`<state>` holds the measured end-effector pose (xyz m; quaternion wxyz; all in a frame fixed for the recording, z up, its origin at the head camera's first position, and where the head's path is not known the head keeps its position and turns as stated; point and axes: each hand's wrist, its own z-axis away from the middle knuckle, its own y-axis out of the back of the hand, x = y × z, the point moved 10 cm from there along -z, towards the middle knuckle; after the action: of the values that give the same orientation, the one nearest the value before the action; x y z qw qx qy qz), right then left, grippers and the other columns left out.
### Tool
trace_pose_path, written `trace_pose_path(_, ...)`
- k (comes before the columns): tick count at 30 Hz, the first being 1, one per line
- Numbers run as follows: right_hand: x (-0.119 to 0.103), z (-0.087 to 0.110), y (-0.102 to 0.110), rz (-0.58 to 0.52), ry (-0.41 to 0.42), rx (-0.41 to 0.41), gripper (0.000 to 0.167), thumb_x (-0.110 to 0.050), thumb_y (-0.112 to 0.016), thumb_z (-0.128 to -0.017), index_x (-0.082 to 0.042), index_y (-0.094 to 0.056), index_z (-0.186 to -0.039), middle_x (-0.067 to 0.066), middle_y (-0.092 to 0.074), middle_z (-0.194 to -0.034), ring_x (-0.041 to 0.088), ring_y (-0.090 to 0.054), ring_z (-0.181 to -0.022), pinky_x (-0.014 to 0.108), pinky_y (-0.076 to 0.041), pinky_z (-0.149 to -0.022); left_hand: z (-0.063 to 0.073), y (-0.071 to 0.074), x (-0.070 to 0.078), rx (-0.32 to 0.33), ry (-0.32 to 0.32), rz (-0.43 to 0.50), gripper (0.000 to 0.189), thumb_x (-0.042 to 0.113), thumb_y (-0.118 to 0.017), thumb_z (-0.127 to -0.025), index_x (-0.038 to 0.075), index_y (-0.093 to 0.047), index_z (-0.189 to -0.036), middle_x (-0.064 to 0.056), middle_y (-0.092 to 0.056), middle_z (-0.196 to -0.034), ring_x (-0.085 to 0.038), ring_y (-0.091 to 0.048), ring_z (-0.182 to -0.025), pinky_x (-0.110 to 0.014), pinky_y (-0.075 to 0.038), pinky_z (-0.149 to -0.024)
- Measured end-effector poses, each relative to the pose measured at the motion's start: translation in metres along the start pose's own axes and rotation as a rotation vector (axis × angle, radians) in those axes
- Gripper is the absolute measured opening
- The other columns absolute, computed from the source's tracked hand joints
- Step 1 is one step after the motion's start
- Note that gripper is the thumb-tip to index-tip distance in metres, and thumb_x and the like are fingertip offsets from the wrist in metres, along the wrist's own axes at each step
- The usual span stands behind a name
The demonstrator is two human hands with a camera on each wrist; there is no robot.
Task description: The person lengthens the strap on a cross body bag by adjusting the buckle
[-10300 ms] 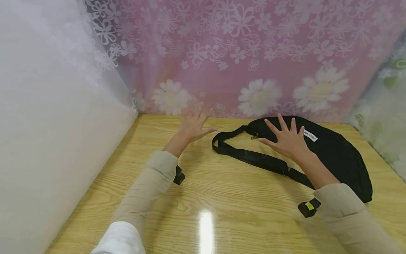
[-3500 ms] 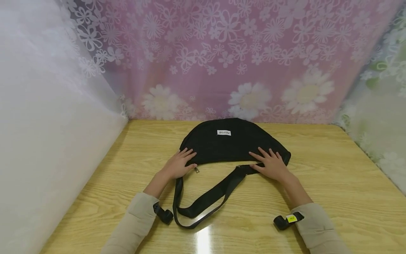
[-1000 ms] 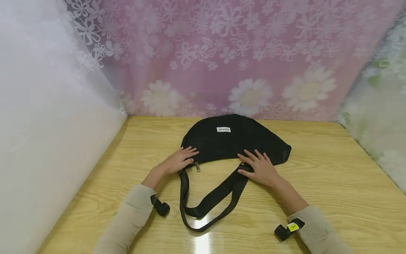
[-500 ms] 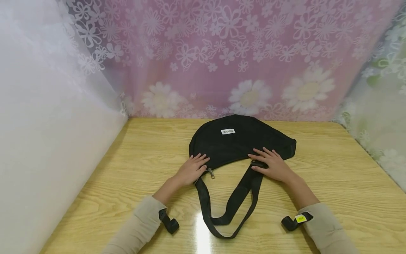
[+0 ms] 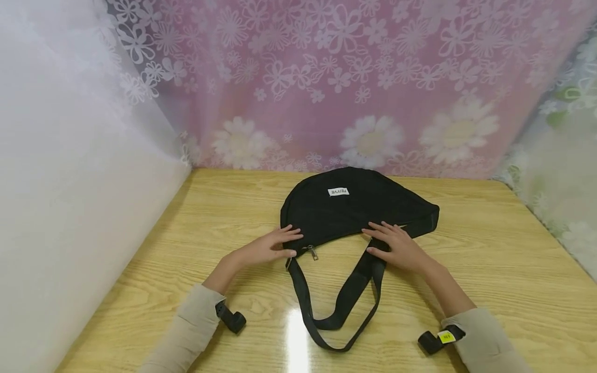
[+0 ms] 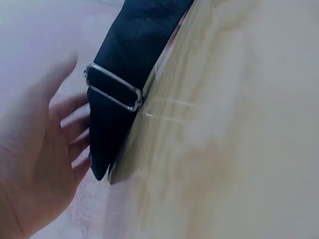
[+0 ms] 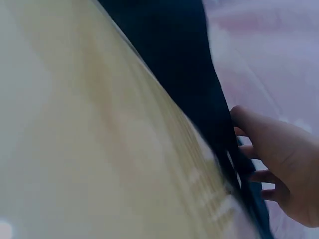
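Note:
A black sling bag [image 5: 354, 207] with a white label [image 5: 338, 191] lies flat on the wooden table, its curved edge towards the back curtain. Its strap [image 5: 305, 300] loops towards the near side. My left hand [image 5: 266, 248] is at the bag's left corner, fingers extended and thumb apart, near the zipper pull [image 5: 313, 254]. In the left wrist view a metal strap buckle [image 6: 113, 87] shows beside that hand. My right hand [image 5: 396, 248] rests with extended fingers on the bag's lower right edge, over the strap's end. The right wrist view shows the strap [image 7: 184, 74] beside the fingers.
The wooden table [image 5: 489, 259] reaches back to a pink flowered curtain [image 5: 303, 119]. A white sheet [image 5: 84, 181] hangs on the left, a flowered one [image 5: 559, 181] on the right. Black wrist cameras [image 5: 231, 318] sit at both sleeves.
Since the earliest frame the bag has moved from the right to the middle and turned, its strap now nearest. In the last second it shifted slightly right; my left hand has just drawn back left.

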<state>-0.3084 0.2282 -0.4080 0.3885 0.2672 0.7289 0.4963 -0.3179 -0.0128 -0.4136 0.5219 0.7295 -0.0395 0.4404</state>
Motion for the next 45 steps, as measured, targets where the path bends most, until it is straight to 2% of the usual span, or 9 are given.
trace_pose_path(4,-0.049,0.005,-0.001,-0.054,0.123,-0.023,0.049,-0.031,-0.062,-0.088,-0.006,-0.053,-0.130,0.017,-0.045,-0.134,0.043,-0.034,-0.123,0.061,-0.023,-0.096,0.008,-0.006,0.010,-0.035,-0.080,-0.110,0.074,0.036,-0.071,-0.080,0.013,-0.038,-0.142,-0.007,-0.022,-0.149,-0.028,-0.006,-0.137,-0.051,-0.006,-0.106)
trace_pose_path(8,-0.099,0.014,-0.010,-0.122,0.221,-0.096,0.046,-0.037,-0.060,-0.089,-0.011,-0.057,-0.126,0.008,-0.051,-0.130,0.035,-0.038,-0.123,0.058,-0.027,-0.096,0.002,-0.011,0.020,0.004,-0.135,-0.269,0.074,0.040,-0.071,-0.078,0.013,-0.041,-0.140,-0.009,-0.027,-0.147,-0.028,-0.013,-0.136,-0.050,-0.008,-0.107)
trace_pose_path(15,-0.149,0.026,-0.023,-0.035,0.359,-0.118,0.042,-0.055,-0.059,-0.083,-0.023,-0.066,-0.110,-0.007,-0.056,-0.119,0.022,-0.045,-0.117,0.047,-0.034,-0.096,-0.012,-0.012,0.017,0.079,-0.057,-0.389,0.063,0.047,-0.067,-0.080,0.018,-0.051,-0.133,-0.005,-0.040,-0.140,-0.024,-0.029,-0.131,-0.043,-0.011,-0.108)
trace_pose_path(19,-0.152,0.028,-0.020,-0.045,0.394,-0.076,0.024,-0.042,-0.067,-0.082,-0.024,-0.067,-0.097,-0.010,-0.059,-0.110,0.017,-0.049,-0.110,0.042,-0.038,-0.092,-0.017,-0.009,0.012,0.138,-0.026,-0.359,0.056,0.047,-0.066,-0.080,0.020,-0.057,-0.128,-0.003,-0.046,-0.135,-0.020,-0.037,-0.126,-0.042,-0.015,-0.107)
trace_pose_path(25,-0.145,0.030,-0.008,-0.219,0.416,-0.022,0.006,-0.022,-0.065,-0.087,-0.021,-0.067,-0.092,-0.011,-0.061,-0.099,0.010,-0.055,-0.098,0.042,-0.040,-0.088,-0.018,-0.006,0.005,0.172,-0.013,-0.254,0.051,0.044,-0.067,-0.081,0.020,-0.059,-0.126,-0.001,-0.049,-0.132,-0.021,-0.039,-0.124,-0.040,-0.017,-0.107)
trace_pose_path(32,-0.156,0.036,-0.018,-0.078,0.479,-0.086,0.040,-0.053,-0.069,-0.075,-0.018,-0.064,-0.093,-0.010,-0.056,-0.101,0.009,-0.051,-0.099,0.046,-0.036,-0.093,-0.018,-0.003,-0.003,0.230,0.006,-0.170,0.044,0.039,-0.069,-0.081,0.019,-0.062,-0.121,0.000,-0.052,-0.129,-0.019,-0.041,-0.122,-0.036,-0.017,-0.107)
trace_pose_path(35,-0.158,0.034,-0.017,-0.071,0.503,-0.042,0.029,-0.045,-0.071,-0.077,-0.018,-0.064,-0.086,-0.011,-0.055,-0.093,0.008,-0.052,-0.092,0.044,-0.037,-0.093,-0.019,-0.003,-0.005,0.244,-0.003,-0.146,0.044,0.038,-0.069,-0.081,0.019,-0.063,-0.120,-0.001,-0.052,-0.128,-0.019,-0.042,-0.122,-0.037,-0.016,-0.107)
trace_pose_path(39,-0.142,0.025,-0.012,-0.253,0.420,-0.029,0.007,-0.025,-0.069,-0.084,-0.023,-0.063,-0.083,-0.015,-0.055,-0.086,0.005,-0.051,-0.083,0.036,-0.040,-0.086,-0.019,-0.003,-0.007,0.232,-0.031,-0.135,0.046,0.039,-0.069,-0.081,0.019,-0.061,-0.122,-0.003,-0.051,-0.129,-0.020,-0.041,-0.122,-0.038,-0.016,-0.107)
trace_pose_path(45,-0.090,0.010,-0.004,-0.638,0.094,-0.047,0.011,-0.013,-0.058,-0.092,-0.017,-0.056,-0.082,-0.006,-0.048,-0.071,0.008,-0.042,-0.062,0.028,-0.038,-0.055,-0.016,-0.006,-0.008,0.171,-0.054,-0.145,0.053,0.036,-0.071,-0.080,0.018,-0.056,-0.127,-0.003,-0.046,-0.134,-0.019,-0.035,-0.127,-0.036,-0.014,-0.108)
